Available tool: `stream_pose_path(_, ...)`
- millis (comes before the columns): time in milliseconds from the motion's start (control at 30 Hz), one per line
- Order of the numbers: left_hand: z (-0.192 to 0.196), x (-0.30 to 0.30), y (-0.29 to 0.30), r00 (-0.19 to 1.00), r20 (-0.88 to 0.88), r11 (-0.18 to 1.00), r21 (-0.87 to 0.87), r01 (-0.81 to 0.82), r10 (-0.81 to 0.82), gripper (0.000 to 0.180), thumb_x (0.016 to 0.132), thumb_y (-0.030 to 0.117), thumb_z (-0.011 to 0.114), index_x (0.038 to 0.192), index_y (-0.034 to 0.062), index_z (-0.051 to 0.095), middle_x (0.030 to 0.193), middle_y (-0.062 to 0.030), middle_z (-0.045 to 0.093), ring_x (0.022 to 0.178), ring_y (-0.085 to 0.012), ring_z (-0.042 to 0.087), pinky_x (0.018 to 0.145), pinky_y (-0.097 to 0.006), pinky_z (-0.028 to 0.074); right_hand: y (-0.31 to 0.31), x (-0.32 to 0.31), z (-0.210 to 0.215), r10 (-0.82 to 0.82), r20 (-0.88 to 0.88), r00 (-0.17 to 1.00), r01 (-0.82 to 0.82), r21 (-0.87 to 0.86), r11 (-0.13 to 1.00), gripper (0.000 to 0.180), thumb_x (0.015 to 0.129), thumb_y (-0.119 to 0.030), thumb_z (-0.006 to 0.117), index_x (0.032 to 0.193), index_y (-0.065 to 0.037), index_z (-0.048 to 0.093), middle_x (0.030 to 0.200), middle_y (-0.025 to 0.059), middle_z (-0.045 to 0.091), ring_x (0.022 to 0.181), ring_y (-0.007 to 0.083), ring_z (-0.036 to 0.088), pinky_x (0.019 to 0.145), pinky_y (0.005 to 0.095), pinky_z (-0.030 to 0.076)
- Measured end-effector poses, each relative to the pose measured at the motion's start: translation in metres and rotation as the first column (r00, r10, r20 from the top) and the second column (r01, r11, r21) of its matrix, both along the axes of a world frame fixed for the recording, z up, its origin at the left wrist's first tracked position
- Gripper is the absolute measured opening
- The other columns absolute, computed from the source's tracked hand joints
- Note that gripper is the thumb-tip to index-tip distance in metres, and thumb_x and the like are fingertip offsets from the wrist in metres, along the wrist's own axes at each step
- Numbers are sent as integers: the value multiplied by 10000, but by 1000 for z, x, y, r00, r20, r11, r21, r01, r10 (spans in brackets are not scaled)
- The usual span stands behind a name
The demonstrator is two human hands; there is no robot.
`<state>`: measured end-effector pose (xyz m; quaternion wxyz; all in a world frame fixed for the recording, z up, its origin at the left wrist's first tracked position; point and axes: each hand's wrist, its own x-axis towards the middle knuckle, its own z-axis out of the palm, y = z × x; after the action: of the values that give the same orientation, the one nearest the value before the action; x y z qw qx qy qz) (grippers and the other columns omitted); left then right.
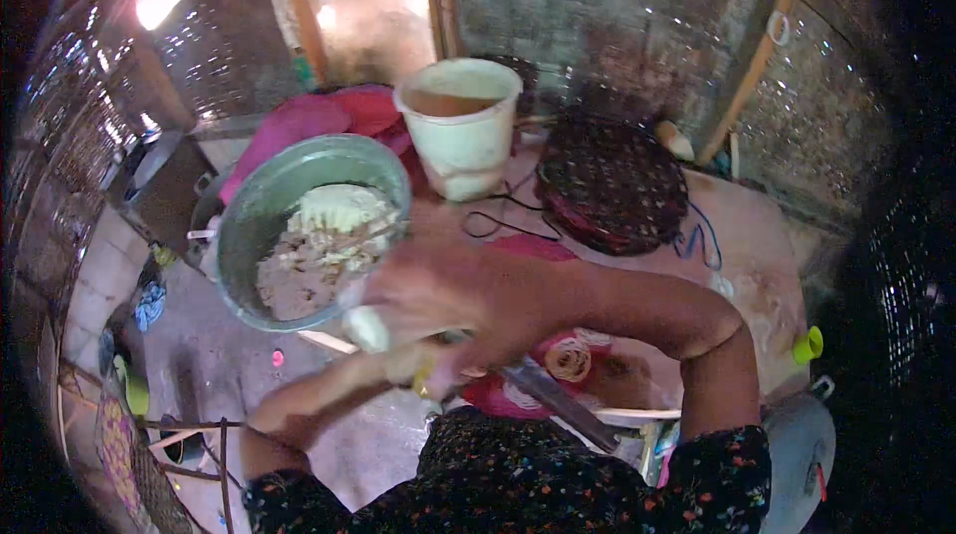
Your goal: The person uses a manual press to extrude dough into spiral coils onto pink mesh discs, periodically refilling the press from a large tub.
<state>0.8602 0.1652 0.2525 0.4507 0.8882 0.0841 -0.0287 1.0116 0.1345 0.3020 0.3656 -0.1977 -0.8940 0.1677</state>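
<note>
My right hand [423, 285] is smeared by motion and reaches across in front of me, above my left hand. At its fingers is a smooth white lump of dough [366, 328], apparently in its grip. My left hand [433, 365] is partly covered by the right one and looks closed; what it holds is hidden. From beside the hands a grey bar-like tool [558, 403] slants down to the right. Under it, coiled dough spirals [569, 360] lie on a red sheet. Left of my hands, a large green-grey basin [237, 287] holds crumbly pale dough [324, 255].
Behind the hands stands a white bucket [463, 151] with brownish contents. A stack of dark round woven trays [612, 181] is at the back right, with dark cord [483, 225] beside it. A yellow-green cup [808, 345] lies far right; a large grey lidded pot [792, 449] stands lower right.
</note>
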Motion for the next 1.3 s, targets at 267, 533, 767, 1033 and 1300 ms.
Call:
stream_pose_path(267,78,-100,111,971,85,747,625,-228,225,257,714,182,581,919,37,636,867,-173,629,906,-306,584,798,-420,450,103,-98,92,-313,-253,916,329,23,944,374,801,-47,503,1138,-28,341,805,176,528,725,280,578,644,358,454)
stream_pose_path(533,45,-232,176,669,560,46,749,-661,488,157,705,132,561,849,92,610,687,-123,617,680,-286,610,618,-385,470,276,5,16,-578,-506,640,188,-626,756,263,859,-166,484,1099,-67,441,674,42,498,481,158,454,455,293,427)
stream_pose_path(767,-16,-212,207,167,440,469,-853,-228,882,324,888,229,497,1157,47,491,1074,-78,577,964,-186,560,825,-357,455,302,-30,-59,-531,-768,-358,-137,-519,844,245,904,-306,421,827,-87,502,634,57,507,602,180,530,522,341,467)
stream_pose_path(1033,47,-213,256,-339,634,555,-773,-307,695,181,802,78,576,955,-18,567,856,-75,589,759,-137,571,661,-249,462,269,-89,-169,-552,263,792,606,-222,764,388,894,-373,420,1071,-48,538,985,191,593,923,284,570,825,549,381)
stream_pose_path(1300,51,-219,311,19,838,449,-274,-850,545,189,747,144,633,878,21,574,795,-81,599,709,-191,556,648,-327,443,181,-158,-56,-457,857,237,601,240,762,251,785,-143,476,1009,-56,546,816,146,613,682,281,633,592,452,495)
